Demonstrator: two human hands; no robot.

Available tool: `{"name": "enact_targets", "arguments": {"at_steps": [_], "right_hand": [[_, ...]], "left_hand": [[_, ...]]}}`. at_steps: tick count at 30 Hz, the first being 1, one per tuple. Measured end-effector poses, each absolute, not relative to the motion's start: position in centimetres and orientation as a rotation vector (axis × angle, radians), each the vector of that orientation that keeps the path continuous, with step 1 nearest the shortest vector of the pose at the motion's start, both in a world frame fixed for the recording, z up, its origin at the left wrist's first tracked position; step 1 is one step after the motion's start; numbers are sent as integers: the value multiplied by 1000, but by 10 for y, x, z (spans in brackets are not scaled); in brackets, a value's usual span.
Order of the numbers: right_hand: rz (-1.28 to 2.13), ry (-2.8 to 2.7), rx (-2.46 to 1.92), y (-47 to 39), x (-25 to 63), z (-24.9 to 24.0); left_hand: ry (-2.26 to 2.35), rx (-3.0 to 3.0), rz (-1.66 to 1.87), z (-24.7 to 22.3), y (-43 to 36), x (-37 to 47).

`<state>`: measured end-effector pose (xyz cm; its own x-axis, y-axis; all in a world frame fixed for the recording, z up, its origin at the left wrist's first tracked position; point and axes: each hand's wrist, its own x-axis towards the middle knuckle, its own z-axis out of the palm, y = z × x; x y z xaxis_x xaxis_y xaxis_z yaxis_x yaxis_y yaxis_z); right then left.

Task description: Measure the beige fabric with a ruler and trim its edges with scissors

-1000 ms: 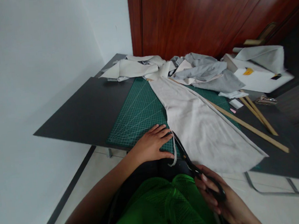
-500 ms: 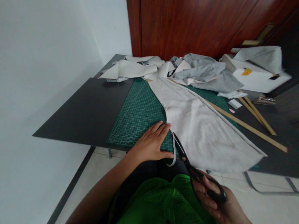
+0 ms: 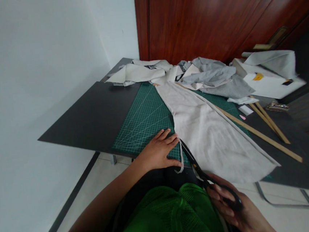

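A long piece of off-white cloth point(image 3: 207, 129) lies over the cutting mat, wider toward my body. My left hand point(image 3: 160, 150) rests flat at its left edge, fingers spread, the fingertips touching the cloth's edge. From that edge a thin cut strip point(image 3: 181, 157) hangs down beside my left thumb. My right hand point(image 3: 234, 210) grips the handles of black scissors point(image 3: 193, 160). The blades point away from me along the cloth's left edge, with their tips near my left fingertips. Part of the right fingers is hidden behind the handles.
Under the cloth lies a green gridded mat point(image 3: 143, 115) on a dark table point(image 3: 80, 115). A wooden strip point(image 3: 262, 134) runs along the cloth's right side. Crumpled fabric point(image 3: 213, 75) and a white box point(image 3: 266, 83) stand at the back. A white wall borders the left.
My right hand and the scissor handles have shifted a little right and lower. The blades look closer together. My left hand stays at the cloth's edge; the view has shifted slightly.
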<state>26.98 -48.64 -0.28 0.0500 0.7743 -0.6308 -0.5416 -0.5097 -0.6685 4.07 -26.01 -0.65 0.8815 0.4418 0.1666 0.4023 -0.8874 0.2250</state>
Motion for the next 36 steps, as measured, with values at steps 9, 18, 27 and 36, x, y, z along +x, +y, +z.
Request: {"name": "enact_targets", "arguments": {"at_steps": [9, 18, 27, 36], "right_hand": [[1646, -441, -1405, -475, 260, 8], [1560, -513, -1544, -476, 256, 18], [1562, -516, -1547, -475, 244, 26], [1617, -596, -1505, -480, 246, 9]], "left_hand": [[650, 2895, 334, -8, -261, 40], [665, 2916, 301, -5, -262, 41], [651, 2907, 320, -8, -262, 41], [655, 2912, 337, -8, -261, 41]]}}
